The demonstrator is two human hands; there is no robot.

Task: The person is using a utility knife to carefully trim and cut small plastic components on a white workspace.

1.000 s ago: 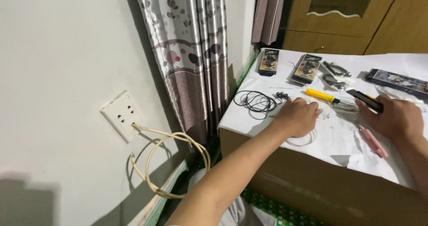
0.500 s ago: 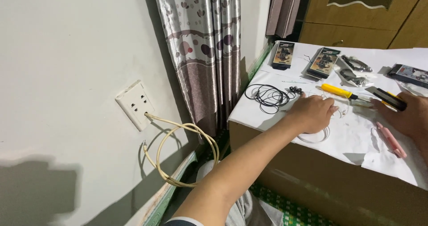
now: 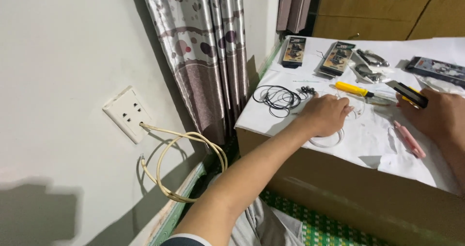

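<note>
Right of the frame's centre, the left hand (image 3: 325, 114) lies knuckles up on the white paper sheet (image 3: 373, 139) that covers the cardboard box (image 3: 368, 197), with its fingers curled loosely over a thin pale cable loop (image 3: 329, 140). Whether they actually pinch the cable cannot be told. The loop shows just below and to the right of the palm, touching it. At the right edge, the right hand (image 3: 438, 115) closes around a black-and-yellow tool (image 3: 409, 94), whose long axis slants toward upper left. The coiled black earphones (image 3: 280, 98) lie just left of the left hand, far nearer to it than to the right.
</note>
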